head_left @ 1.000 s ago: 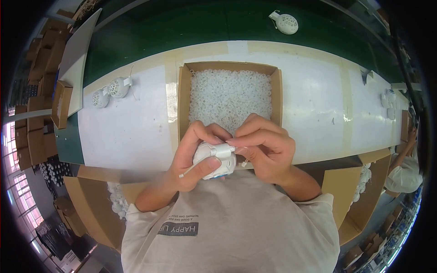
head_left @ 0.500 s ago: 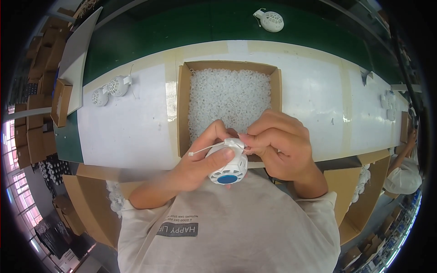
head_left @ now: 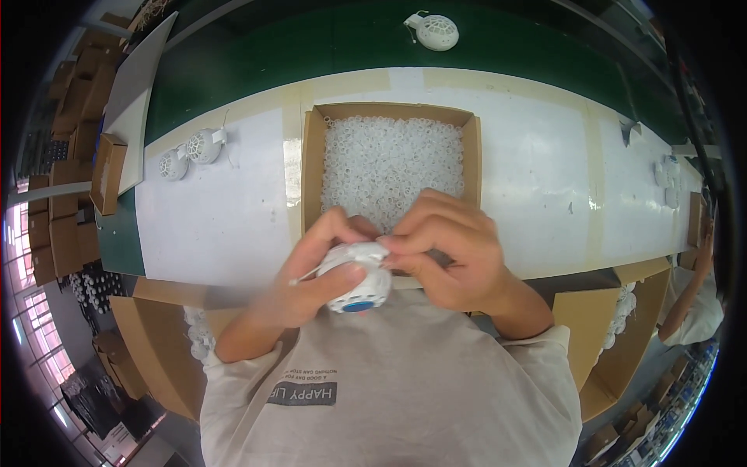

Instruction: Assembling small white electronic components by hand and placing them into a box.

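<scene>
My left hand (head_left: 307,272) is closed round a white round plastic housing (head_left: 373,286) with slotted vents and a blue disc at its lower end. A thin white cable (head_left: 302,278) sticks out beside that thumb. At the housing's top edge, my right hand (head_left: 455,253) has thumb and forefinger pinched together. What lies between those fingertips is too small and hidden to make out. Both hands are over the near edge of a shallow cardboard box (head_left: 313,175), which is filled with small clear plastic rings (head_left: 393,163).
Two white grille housings (head_left: 204,146) lie on the white tabletop (head_left: 233,226) at left. Another white housing (head_left: 437,33) sits on the green belt (head_left: 327,43) beyond. Open cartons (head_left: 159,350) holding white parts flank me. At far right, a person's arm (head_left: 689,288) shows.
Both hands have shifted left with the housing, which is tilted so less of its blue disc shows. On the green belt the lone housing has moved left. The person at far right has moved an arm.
</scene>
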Demonstrator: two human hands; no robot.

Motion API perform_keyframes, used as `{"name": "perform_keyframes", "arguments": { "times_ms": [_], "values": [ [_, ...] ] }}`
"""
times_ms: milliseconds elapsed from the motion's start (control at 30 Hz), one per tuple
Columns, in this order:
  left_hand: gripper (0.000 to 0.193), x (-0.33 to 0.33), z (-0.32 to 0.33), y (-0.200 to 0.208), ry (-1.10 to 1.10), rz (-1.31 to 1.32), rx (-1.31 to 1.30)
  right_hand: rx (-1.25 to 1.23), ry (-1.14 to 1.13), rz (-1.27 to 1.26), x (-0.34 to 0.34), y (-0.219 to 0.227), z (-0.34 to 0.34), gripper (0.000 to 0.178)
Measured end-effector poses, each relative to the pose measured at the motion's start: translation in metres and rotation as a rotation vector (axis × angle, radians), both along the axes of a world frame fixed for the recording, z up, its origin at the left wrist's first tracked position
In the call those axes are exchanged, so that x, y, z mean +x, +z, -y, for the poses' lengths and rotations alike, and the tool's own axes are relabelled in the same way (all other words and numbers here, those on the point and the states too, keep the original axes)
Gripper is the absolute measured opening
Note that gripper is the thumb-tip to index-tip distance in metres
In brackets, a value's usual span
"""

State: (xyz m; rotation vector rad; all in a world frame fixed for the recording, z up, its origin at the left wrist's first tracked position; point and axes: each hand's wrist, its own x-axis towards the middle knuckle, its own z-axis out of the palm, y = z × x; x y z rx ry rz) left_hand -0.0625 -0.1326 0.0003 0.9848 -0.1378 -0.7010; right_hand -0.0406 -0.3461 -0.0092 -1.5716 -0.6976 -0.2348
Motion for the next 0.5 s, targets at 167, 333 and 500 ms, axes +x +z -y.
{"name": "perform_keyframes", "arguments": {
  "times_ms": [167,333,500],
  "values": [
    [0.035,-0.021,-0.091,0.020,0.137,0.372,0.551,-0.365,0.020,0.050,0.018,-0.013,-0.003,0.019],
    [0.033,-0.123,-0.238,0.049,0.362,0.126,1.925,-0.988,-0.076,0.102,0.012,-0.044,0.002,0.010],
    [0.036,-0.175,-0.299,0.040,0.222,0.151,2.249,-1.044,-0.120,0.104,0.015,-0.042,-0.001,0.003]
  ]
}}
